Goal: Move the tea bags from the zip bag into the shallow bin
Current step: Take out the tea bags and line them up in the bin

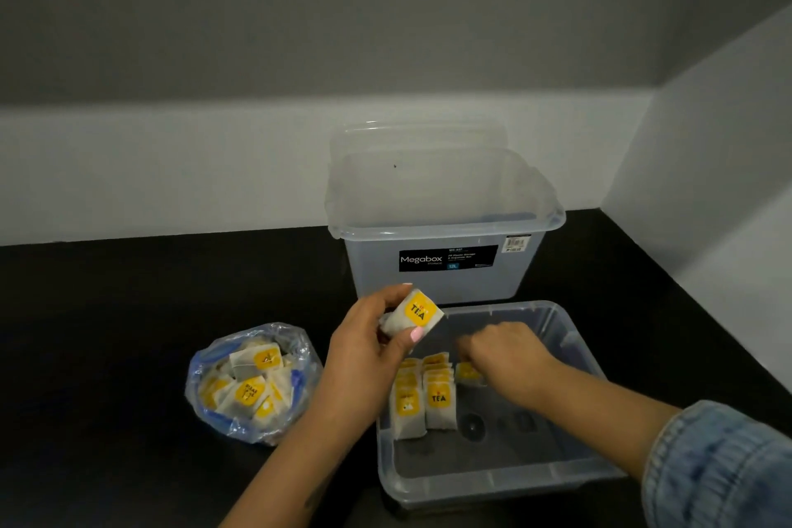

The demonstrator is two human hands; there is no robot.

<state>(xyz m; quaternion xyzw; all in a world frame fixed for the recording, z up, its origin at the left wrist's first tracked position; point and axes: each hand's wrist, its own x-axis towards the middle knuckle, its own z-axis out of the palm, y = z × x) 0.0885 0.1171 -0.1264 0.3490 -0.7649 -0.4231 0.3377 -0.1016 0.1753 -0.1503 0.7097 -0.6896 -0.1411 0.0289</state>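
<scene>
Black table (107, 334), head view: task roughly midway. Two short rows of tea bags (424, 394) are stood in shallow bin (493, 484); many remain in zip bag (253, 384). Left hand (368, 352) is closed on one tea bag (413, 312); right hand (510, 356) is curled at the rows, grip unclear.
</scene>
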